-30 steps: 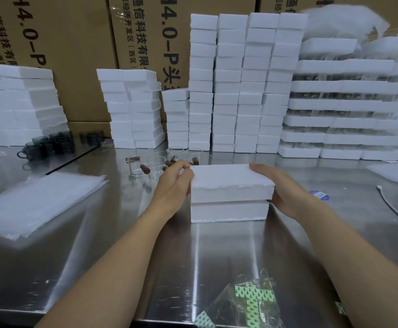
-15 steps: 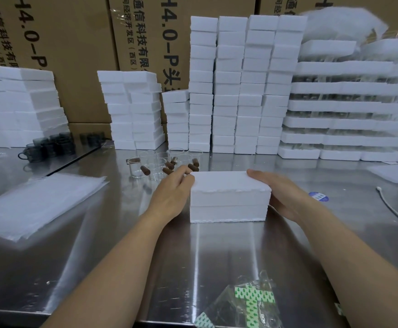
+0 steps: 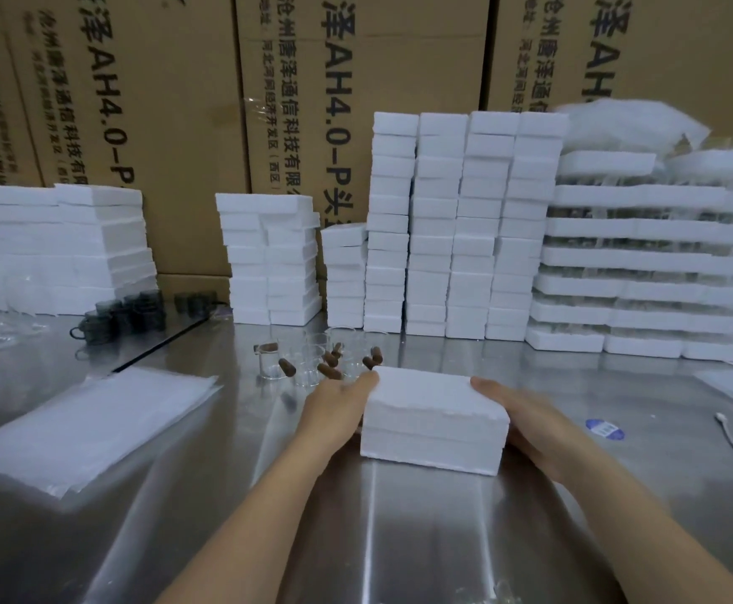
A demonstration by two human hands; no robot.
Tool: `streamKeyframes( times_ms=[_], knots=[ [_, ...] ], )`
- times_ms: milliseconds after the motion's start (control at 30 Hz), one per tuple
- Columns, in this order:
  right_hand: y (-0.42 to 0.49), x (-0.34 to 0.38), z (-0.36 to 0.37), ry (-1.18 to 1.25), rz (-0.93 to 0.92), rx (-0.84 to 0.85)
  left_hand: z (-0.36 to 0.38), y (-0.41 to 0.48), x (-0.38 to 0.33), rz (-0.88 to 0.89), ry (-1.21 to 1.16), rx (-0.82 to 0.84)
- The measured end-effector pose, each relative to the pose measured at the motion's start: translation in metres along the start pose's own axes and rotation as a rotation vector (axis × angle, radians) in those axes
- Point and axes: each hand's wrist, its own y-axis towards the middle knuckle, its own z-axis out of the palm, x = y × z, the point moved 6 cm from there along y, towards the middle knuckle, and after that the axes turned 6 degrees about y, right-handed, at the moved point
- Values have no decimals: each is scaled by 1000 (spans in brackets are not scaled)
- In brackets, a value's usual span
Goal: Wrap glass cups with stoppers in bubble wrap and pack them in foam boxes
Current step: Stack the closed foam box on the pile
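Two hands flank one white foam box (image 3: 434, 422) at the middle of the steel counter (image 3: 399, 542). The box's long axis runs left to right, skewed so its right end lies nearer the person. A rough seam across its front face splits lid from base. The left hand (image 3: 334, 414) lies flat against the left end, fingers (image 3: 367, 380) straight, tips at the far top corner. The right hand (image 3: 530, 429) presses the right end with its fingers straight too. Clear glass cups (image 3: 312, 364) with brown stoppers (image 3: 330, 371) stand just behind the left hand, and bubble wrap sheets (image 3: 90, 425) lie well to the left.
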Motion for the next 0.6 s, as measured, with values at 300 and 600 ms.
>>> streamKeyframes(
  times_ms=[300, 600],
  knots=[
    [-4, 6, -6, 70, -8, 8, 18, -16, -21, -5, -247, 129],
    [-9, 11, 11, 84, 65, 322, 2, -12, -32, 102, -537, 66]
  ],
)
